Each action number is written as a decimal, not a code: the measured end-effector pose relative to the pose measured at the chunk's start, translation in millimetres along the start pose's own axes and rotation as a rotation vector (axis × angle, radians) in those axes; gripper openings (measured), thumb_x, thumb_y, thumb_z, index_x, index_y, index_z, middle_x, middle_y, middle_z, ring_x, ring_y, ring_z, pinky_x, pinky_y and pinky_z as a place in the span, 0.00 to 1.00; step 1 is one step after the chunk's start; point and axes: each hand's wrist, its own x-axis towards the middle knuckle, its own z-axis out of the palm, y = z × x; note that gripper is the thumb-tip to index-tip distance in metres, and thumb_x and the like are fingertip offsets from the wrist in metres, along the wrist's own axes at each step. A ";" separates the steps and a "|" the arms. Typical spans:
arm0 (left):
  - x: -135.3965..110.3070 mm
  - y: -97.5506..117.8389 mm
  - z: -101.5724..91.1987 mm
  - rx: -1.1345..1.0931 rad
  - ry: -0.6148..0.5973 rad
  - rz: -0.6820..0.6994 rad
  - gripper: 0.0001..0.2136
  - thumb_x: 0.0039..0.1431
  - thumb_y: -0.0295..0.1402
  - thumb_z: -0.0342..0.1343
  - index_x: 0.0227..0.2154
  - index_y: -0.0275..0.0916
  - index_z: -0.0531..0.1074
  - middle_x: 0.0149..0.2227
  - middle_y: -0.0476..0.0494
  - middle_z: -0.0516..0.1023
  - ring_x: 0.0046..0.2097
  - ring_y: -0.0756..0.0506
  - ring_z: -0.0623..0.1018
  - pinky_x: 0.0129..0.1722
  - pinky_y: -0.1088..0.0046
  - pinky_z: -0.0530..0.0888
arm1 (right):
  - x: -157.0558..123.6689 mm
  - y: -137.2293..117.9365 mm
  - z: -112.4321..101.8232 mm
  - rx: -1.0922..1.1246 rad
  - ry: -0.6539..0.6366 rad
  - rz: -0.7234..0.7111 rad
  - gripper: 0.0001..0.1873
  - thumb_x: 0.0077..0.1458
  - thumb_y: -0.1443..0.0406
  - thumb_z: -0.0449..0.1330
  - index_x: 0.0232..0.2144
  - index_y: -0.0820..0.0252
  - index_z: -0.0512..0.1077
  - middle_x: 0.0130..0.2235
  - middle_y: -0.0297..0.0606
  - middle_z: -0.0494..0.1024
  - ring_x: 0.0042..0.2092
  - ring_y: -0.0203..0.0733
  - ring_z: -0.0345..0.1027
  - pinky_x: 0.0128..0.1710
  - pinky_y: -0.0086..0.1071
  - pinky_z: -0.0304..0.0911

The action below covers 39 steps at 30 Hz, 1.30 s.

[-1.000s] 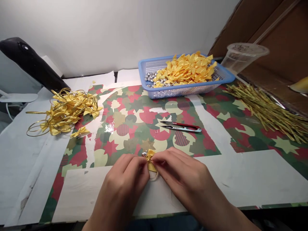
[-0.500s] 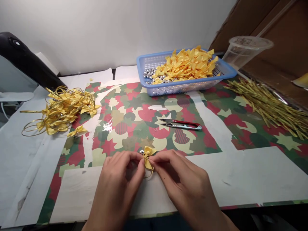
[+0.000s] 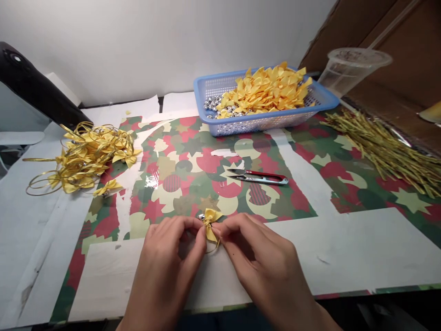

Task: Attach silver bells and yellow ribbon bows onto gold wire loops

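Between my two hands is a small yellow ribbon bow with a silver bell at its upper left and a loop of thin gold cord below it. My left hand pinches the bow's knot between thumb and forefinger from the left. From the right, my right hand pinches a thin gold cord end close to the knot. Fingertips partly cover the knot. Beyond my hands lie thread snips with a red and a pale blue arm, points to the left.
A blue basket at the back holds yellow bows and silver bells. Finished-looking bows with gold loops are heaped at left. Gold cords lie at right near a plastic cup. A black handle-like object leans in at upper left.
The whole view has shifted very slightly. Both hands keep their pinch on the bow and cord, with the right fingertips moved a little toward the knot.
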 end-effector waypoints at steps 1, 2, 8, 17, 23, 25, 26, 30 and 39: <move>-0.2 0.0 0.1 0.001 0.001 0.006 0.02 0.57 0.30 0.55 0.31 0.44 0.71 0.29 0.56 0.78 0.30 0.48 0.75 0.31 0.70 0.67 | 0.1 -0.1 0.1 -0.003 -0.004 -0.005 0.13 0.54 0.79 0.49 0.29 0.57 0.65 0.26 0.30 0.73 0.28 0.35 0.67 0.29 0.26 0.63; -0.4 -0.2 0.2 0.003 0.003 0.010 0.02 0.57 0.30 0.56 0.31 0.44 0.70 0.29 0.56 0.77 0.30 0.48 0.75 0.31 0.70 0.67 | 0.3 -0.3 0.4 -0.006 -0.010 -0.011 0.14 0.54 0.79 0.49 0.28 0.57 0.65 0.26 0.30 0.72 0.27 0.35 0.66 0.28 0.26 0.63; -0.8 -0.7 -1.4 0.018 -0.004 0.068 0.02 0.58 0.29 0.55 0.31 0.43 0.70 0.29 0.55 0.78 0.30 0.47 0.76 0.30 0.71 0.68 | 1.9 -0.3 2.6 -0.044 -0.006 -0.085 0.15 0.52 0.81 0.47 0.26 0.58 0.63 0.23 0.31 0.68 0.26 0.36 0.61 0.26 0.27 0.60; -2.8 0.3 0.4 0.099 0.037 0.138 0.02 0.60 0.29 0.52 0.31 0.41 0.68 0.29 0.53 0.77 0.30 0.48 0.76 0.31 0.70 0.69 | 2.3 -2.5 5.3 -0.080 0.001 -0.127 0.16 0.53 0.81 0.47 0.24 0.58 0.63 0.21 0.31 0.64 0.25 0.36 0.58 0.25 0.26 0.58; -4.6 0.8 5.8 0.083 0.117 0.141 0.04 0.60 0.30 0.51 0.31 0.41 0.69 0.28 0.52 0.77 0.30 0.48 0.74 0.30 0.71 0.67 | 0.4 -1.9 5.9 -0.066 0.009 -0.106 0.14 0.56 0.79 0.48 0.26 0.59 0.65 0.22 0.31 0.69 0.24 0.36 0.61 0.25 0.27 0.60; -5.7 0.8 6.7 0.071 0.122 0.136 0.03 0.60 0.30 0.51 0.31 0.41 0.69 0.28 0.52 0.77 0.30 0.48 0.74 0.31 0.71 0.67 | -0.4 -1.2 4.9 -0.068 0.013 -0.109 0.13 0.57 0.78 0.49 0.28 0.59 0.66 0.24 0.33 0.72 0.25 0.36 0.65 0.26 0.27 0.62; -6.3 0.7 6.8 0.066 0.121 0.133 0.03 0.60 0.30 0.52 0.31 0.41 0.69 0.28 0.53 0.77 0.30 0.48 0.74 0.31 0.71 0.67 | -0.7 -1.0 4.5 -0.075 0.016 -0.118 0.12 0.58 0.77 0.49 0.30 0.60 0.67 0.25 0.34 0.74 0.26 0.36 0.67 0.27 0.27 0.63; -8.6 -0.3 6.0 0.042 0.119 0.124 0.03 0.61 0.30 0.52 0.32 0.40 0.68 0.29 0.53 0.77 0.30 0.49 0.74 0.31 0.72 0.68 | -1.8 -1.4 4.5 -0.106 0.025 -0.177 0.09 0.58 0.77 0.52 0.36 0.62 0.69 0.28 0.37 0.76 0.29 0.39 0.70 0.32 0.30 0.68; -10.4 -0.9 6.5 0.008 0.118 0.098 0.02 0.60 0.28 0.54 0.32 0.41 0.68 0.29 0.53 0.77 0.31 0.49 0.75 0.33 0.72 0.68 | -8.9 0.2 3.0 -0.083 -0.005 -0.182 0.18 0.56 0.80 0.50 0.47 0.67 0.69 0.34 0.41 0.78 0.34 0.41 0.71 0.36 0.31 0.70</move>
